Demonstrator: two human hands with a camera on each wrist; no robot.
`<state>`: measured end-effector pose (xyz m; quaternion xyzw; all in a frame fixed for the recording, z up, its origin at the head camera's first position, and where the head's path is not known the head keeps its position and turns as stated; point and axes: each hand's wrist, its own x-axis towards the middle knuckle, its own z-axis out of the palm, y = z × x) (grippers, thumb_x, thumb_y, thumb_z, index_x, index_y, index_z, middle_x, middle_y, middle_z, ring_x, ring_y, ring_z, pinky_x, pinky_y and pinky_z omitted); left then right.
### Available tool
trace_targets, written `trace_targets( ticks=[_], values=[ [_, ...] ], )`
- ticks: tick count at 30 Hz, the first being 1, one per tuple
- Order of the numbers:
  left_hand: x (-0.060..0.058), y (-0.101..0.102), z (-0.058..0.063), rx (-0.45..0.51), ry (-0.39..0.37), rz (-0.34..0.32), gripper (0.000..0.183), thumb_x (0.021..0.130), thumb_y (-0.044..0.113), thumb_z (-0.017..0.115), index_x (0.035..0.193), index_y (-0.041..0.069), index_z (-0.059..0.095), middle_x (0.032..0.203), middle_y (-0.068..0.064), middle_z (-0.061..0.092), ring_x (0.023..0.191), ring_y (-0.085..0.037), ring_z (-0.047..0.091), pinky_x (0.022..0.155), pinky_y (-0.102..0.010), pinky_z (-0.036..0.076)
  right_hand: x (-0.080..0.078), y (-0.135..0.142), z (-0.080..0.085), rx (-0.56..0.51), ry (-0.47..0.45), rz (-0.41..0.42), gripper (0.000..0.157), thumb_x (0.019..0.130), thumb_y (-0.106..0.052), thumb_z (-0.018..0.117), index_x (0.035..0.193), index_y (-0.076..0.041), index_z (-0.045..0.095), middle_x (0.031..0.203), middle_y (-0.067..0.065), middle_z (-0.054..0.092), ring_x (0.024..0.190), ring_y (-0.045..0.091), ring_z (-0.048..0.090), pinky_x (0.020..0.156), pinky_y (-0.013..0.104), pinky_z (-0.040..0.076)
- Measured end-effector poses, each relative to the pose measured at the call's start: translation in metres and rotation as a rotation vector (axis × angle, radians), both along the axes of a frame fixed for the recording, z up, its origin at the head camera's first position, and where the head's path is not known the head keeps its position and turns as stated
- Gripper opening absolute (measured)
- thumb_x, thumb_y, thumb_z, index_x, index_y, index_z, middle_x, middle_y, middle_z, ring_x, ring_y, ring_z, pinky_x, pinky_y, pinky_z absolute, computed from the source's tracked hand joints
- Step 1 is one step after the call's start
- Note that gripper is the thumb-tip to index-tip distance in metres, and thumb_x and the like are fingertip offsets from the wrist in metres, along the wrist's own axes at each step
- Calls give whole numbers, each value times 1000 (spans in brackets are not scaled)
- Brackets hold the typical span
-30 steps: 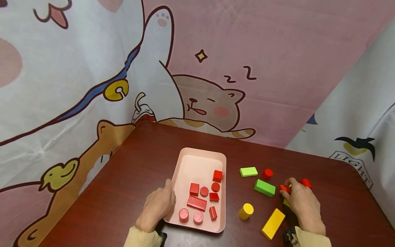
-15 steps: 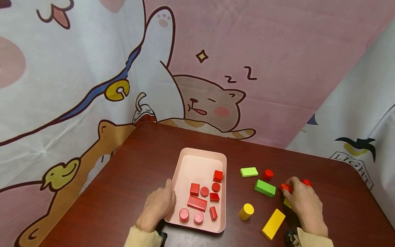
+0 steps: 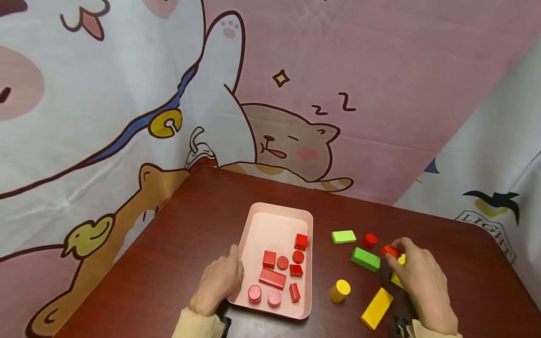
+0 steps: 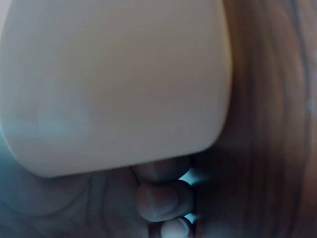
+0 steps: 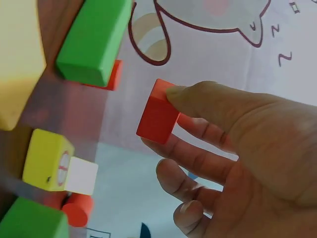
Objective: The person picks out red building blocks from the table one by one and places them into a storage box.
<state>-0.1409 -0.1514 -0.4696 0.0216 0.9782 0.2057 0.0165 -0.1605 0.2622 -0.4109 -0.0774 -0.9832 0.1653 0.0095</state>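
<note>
My left hand (image 3: 220, 281) grips the left side of a pale pink tray (image 3: 270, 227). In the left wrist view the tray wall (image 4: 116, 89) fills most of the frame, with curled fingers (image 4: 163, 201) beside its lower edge. Several red blocks, such as a long bar (image 3: 272, 278) and a disc (image 3: 274, 298), lie in the tray. Over the right part of the table, my right hand (image 3: 422, 284) pinches a small red block (image 5: 158, 114) between thumb and fingers. Just below that hand sits a yellow block (image 3: 396, 279), partly covered by it.
Left of my right hand stand a green block (image 3: 365, 259), a light green block (image 3: 343, 236), a red cylinder (image 3: 369, 241), a yellow cylinder (image 3: 340, 291) and a long yellow block (image 3: 376, 309). A printed curtain (image 3: 372, 94) borders the brown table (image 3: 203, 211).
My right hand has lifted slightly with the red block, and more of the yellow block beneath shows. The left hand stays at the tray. The head view has shifted a little.
</note>
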Motion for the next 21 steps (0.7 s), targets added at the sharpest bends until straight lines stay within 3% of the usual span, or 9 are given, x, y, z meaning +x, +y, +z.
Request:
trace_targets(
  ticks=[8,13,21],
  values=[
    [0,0,1,3,7,2,15,93,17,53,97,7,43,61,-10,52,52,-29,54,51,-47,40,8,-20,16,-8,77,51,38,83,-20,74,114,-5,58,85,11,62,74,27,48,55,40,41],
    [0,0,1,7,9,7,15,93,17,53,97,7,44,62,-11,53,53,-31,55,52,-47,41,9,-39,24,-14,87,96,39,82,-17,76,116,-6,59,87,11,59,76,26,48,52,38,42],
    [0,1,1,8,23,0,14,92,17,54,95,7,44,62,-12,54,54,-32,56,51,-48,41,13,-63,23,-26,150,189,33,80,-18,79,109,-13,64,96,3,65,81,23,51,53,37,42]
  ],
)
